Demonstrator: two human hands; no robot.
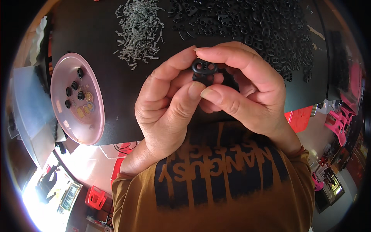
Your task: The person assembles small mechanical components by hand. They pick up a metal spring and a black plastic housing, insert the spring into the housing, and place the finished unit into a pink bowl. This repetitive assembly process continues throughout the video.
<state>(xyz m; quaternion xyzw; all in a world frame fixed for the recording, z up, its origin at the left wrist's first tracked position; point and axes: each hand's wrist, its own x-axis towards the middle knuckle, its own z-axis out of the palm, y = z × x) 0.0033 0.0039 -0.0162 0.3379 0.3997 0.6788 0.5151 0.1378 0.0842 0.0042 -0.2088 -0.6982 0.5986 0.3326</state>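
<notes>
A black plastic two-hole cord lock [204, 68] is pinched between the fingertips of both hands, over the near side of the table. My left hand [164, 98] closes on it from the left, thumb at its lower end and index finger at its top. From the right, my right hand [253, 87] grips it as well, with thumb and index finger meeting those of the left. Fingers cover part of the lower piece, so I cannot tell how far the parts are pushed together.
Left on the dark table [119, 100] stands a pink plastic tray [98, 116] with several black cord locks [74, 85]. Beyond my hands lie a heap of small metal springs [141, 33] and a wide pile of black plastic parts [270, 31]. A red stool [95, 197] stands at lower left.
</notes>
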